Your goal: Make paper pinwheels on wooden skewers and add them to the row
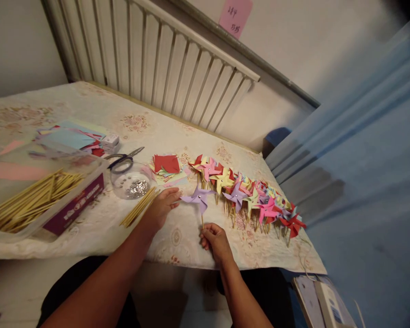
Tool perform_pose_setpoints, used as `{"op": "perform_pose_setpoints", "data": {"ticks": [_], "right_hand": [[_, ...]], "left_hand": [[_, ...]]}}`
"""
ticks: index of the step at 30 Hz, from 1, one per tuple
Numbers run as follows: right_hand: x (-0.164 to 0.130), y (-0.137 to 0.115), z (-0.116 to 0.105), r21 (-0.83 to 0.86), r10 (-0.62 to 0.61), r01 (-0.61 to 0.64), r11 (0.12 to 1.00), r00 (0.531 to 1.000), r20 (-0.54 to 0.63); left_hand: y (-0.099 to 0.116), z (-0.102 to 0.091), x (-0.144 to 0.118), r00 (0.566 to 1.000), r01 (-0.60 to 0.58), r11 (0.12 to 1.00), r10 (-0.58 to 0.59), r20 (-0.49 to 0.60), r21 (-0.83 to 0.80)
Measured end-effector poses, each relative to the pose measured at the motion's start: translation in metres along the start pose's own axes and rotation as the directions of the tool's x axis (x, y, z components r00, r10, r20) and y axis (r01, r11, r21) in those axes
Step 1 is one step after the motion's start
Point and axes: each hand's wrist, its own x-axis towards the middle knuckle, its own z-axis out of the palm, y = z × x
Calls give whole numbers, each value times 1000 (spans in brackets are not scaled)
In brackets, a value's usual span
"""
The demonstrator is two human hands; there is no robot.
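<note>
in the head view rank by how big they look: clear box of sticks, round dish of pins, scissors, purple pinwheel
1. clear box of sticks, though it is nearest the camera
2. round dish of pins
3. scissors and purple pinwheel look alike, so I won't rank them

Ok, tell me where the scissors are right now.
In the head view the scissors lie on the table, left of centre, just behind the clear dish of pins and left of the red paper squares.
</note>
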Motion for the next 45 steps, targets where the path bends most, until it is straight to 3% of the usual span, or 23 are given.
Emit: {"op": "perform_pose_setpoints", "data": {"ticks": [7, 18, 29, 45], "right_hand": [[1, 3, -2, -26, -3, 4, 1000, 1000, 20], [0, 0, -1, -60, 15, -12, 998, 999, 34], [0, 2, -3, -66, 6, -2, 998, 999, 53], [1, 2, -4, -86, 9, -4, 996, 999, 53]], "left_hand": [[4, 0, 6, 996, -65, 984, 55, 66, 165], [13, 5, 4, 975, -105, 977, 63, 215, 186], [13, 5, 2, 966, -76, 975, 20, 257, 207], [11, 8, 3, 974, -70, 975, 21, 224, 213]]}}
